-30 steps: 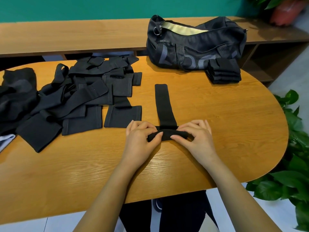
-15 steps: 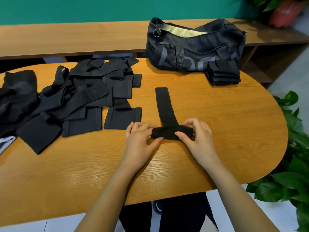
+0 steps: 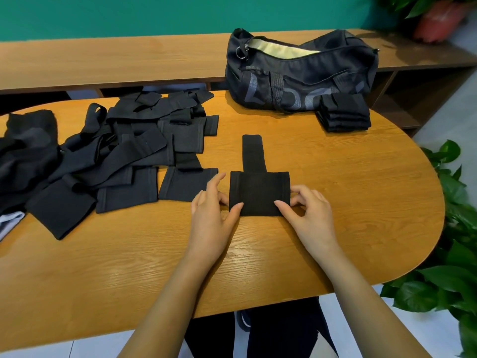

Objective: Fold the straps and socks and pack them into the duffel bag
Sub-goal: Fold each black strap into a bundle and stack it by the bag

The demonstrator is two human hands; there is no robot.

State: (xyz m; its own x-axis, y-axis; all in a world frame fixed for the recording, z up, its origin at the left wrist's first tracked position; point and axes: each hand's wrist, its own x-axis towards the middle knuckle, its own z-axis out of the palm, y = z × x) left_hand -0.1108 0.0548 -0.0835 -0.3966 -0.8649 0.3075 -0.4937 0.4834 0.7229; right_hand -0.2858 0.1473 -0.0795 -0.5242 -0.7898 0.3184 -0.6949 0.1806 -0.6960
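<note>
Head view. Shows the strap (image 3: 259,193) lying flat on the desk (image 3: 335,228), near the middle: wide panel on the near side, narrow tail running off toward the far side. Pinched at both near corners. On the left, by the left grip (image 3: 211,215), thumb laid on the panel's near left corner, fingers against the left edge, index lifted clear. On the right, by the right grip (image 3: 309,215), thumb on the near right corner, fingers curled in at the right edge. Cannot tell how far any finger reaches under the cloth.

Judged to be the folding step, on this one strap: panel squared up, tail not yet taken in, nothing of it packed.

Next, most likely, calls for bringing panel and tail together, whether by folding or rolling, with both side edges kept level so the bundle comes out square. Also calls for a firm press afterward, since elastic cloth of this kind probably springs open.

After that, a carry to the far right, to the stack (image 3: 344,115) of folded pieces touching the front of the bag (image 3: 296,81), or straight in through the open zip, where pale lining shows.

Plenty left, to judge by the pile (image 3: 129,151) of loose, overlapping pieces at the far left. Cannot pick out socks among that dark cloth.
</note>
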